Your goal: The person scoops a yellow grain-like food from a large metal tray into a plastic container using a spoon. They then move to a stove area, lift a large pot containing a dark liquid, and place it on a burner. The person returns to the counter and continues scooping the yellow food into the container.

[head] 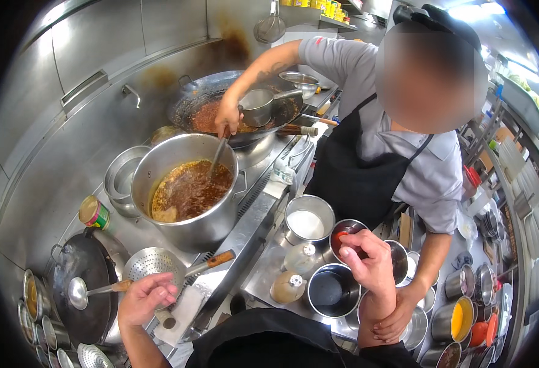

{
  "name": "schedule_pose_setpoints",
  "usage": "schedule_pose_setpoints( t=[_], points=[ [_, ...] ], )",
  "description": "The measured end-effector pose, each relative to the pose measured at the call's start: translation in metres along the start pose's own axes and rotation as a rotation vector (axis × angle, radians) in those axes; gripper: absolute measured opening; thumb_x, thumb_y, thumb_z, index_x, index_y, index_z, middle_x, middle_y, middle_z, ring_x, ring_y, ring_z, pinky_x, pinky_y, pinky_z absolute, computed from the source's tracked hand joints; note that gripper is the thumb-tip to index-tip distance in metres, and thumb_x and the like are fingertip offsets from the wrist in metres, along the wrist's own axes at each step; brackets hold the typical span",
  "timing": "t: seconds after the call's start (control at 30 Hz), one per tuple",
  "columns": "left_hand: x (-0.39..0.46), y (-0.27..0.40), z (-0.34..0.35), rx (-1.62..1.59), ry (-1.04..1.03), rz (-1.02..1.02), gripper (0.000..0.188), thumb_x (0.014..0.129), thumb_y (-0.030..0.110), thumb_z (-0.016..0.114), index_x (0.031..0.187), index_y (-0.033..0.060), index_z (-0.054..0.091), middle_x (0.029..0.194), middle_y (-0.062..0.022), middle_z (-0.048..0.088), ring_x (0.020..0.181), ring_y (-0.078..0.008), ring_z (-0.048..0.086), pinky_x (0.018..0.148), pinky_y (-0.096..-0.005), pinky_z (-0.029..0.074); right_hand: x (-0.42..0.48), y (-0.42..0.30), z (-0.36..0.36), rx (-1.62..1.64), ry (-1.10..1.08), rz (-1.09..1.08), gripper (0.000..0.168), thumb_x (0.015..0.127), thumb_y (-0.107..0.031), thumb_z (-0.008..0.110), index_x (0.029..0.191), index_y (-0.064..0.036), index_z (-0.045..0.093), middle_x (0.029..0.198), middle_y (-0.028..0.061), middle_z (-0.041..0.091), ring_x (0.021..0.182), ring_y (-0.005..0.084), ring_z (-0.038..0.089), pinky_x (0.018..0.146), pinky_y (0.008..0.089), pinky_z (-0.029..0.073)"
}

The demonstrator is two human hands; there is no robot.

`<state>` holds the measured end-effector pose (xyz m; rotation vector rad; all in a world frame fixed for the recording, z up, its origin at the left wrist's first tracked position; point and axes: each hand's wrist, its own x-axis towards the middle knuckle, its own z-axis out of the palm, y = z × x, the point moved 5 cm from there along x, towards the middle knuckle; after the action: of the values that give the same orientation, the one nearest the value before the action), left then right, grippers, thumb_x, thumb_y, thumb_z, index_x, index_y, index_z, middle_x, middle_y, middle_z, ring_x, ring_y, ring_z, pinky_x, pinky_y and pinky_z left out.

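Note:
My left hand (147,294) hovers palm up with loosely bent fingers and nothing seen in it. Just behind it lie a ladle (79,293) across a black wok (78,287) and a perforated strainer (153,267) with a wooden handle. Over several metal containers I hold my right hand (368,260), fingers curled, thumb apart, apparently empty. A co-worker's hand (396,317) rests around my right forearm. With the other hand (229,117), the co-worker grips a utensil handle (218,156) dipped into a tall steel pot (184,223) of red-brown oily liquid.
Behind the pot sits a large wok (191,92) with reddish sauce and a saucepan (257,103) in it. Two squeeze bottles (287,287) stand beside a pot of dark liquid (333,292) and a pot of white contents (310,223). The co-worker (357,147) stands close ahead.

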<state>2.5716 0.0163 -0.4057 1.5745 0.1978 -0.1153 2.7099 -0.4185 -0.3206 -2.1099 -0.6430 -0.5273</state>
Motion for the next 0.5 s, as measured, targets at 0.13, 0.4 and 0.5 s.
schedule_pose_setpoints(
  t=[0.13, 0.4, 0.5],
  points=[
    [0.009, 0.005, 0.005, 0.036, -0.044, 0.004, 0.046, 0.094, 0.023, 0.066, 0.132, -0.0008, 0.055, 0.104, -0.0090, 0.069, 0.087, -0.0159, 0.066, 0.078, -0.0288, 0.053, -0.004, -0.004, -0.001, 0.014, 0.021, 0.011, 0.018, 0.083, -0.013, 0.074, 0.095, 0.000, 0.071, 0.081, 0.0101, 0.067, 0.068, 0.0206, 0.065, 0.059, 0.0289, 0.051],
    [0.019, -0.005, 0.009, 0.232, -0.025, 0.129, 0.044, 0.100, 0.033, 0.056, 0.125, -0.0029, 0.057, 0.090, -0.0081, 0.067, 0.065, -0.0176, 0.064, 0.061, -0.0309, 0.055, -0.027, -0.007, -0.019, 0.542, -0.028, -0.082, 0.041, 0.091, -0.035, 0.063, 0.107, 0.003, 0.068, 0.086, 0.0111, 0.066, 0.076, 0.0179, 0.064, 0.070, 0.0308, 0.051],
    [0.028, 0.000, 0.031, 0.159, -0.169, 0.062, 0.046, 0.099, 0.027, 0.061, 0.135, -0.0015, 0.054, 0.107, -0.0102, 0.069, 0.085, -0.0175, 0.066, 0.076, -0.0326, 0.054, -0.048, -0.012, -0.019, 0.837, -0.007, -0.092, 0.083, 0.094, -0.068, 0.044, 0.113, 0.010, 0.064, 0.092, 0.0131, 0.062, 0.082, 0.0186, 0.062, 0.075, 0.0319, 0.050]
  ],
)
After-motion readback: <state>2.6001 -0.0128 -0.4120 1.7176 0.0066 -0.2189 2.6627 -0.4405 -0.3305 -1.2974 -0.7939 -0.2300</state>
